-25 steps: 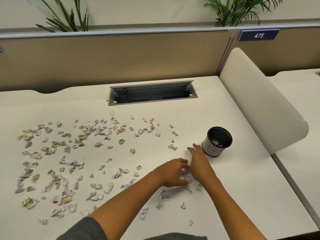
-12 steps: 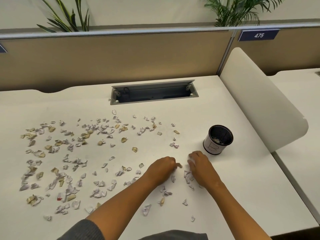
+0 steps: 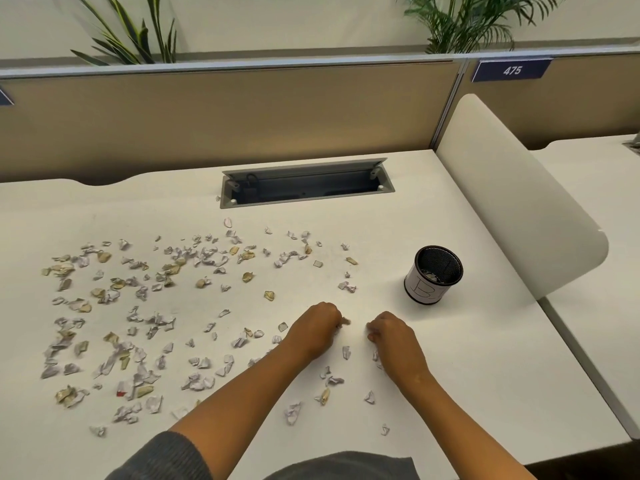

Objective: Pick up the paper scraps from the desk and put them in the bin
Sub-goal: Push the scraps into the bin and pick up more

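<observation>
Several small crumpled paper scraps (image 3: 204, 254), white and tan, lie spread over the left and middle of the white desk (image 3: 485, 375). A small black mesh bin (image 3: 433, 279) with a white label stands upright at the right, some scraps inside. My left hand (image 3: 317, 329) rests on the desk with fingers curled round gathered scraps; a bit of paper shows at its fingertips. My right hand (image 3: 393, 336) sits beside it, fingers curled under, what it holds hidden. Loose scraps (image 3: 330, 379) lie between and below both hands. The bin is just beyond my right hand.
An open grey cable tray (image 3: 306, 183) is set into the desk at the back. A curved white divider (image 3: 512, 199) rises along the right edge, close to the bin. A tan partition wall closes the back.
Both hands have drawn back from near the bin toward me and separated, fingers curling closed over scraps. The bin has not moved.
</observation>
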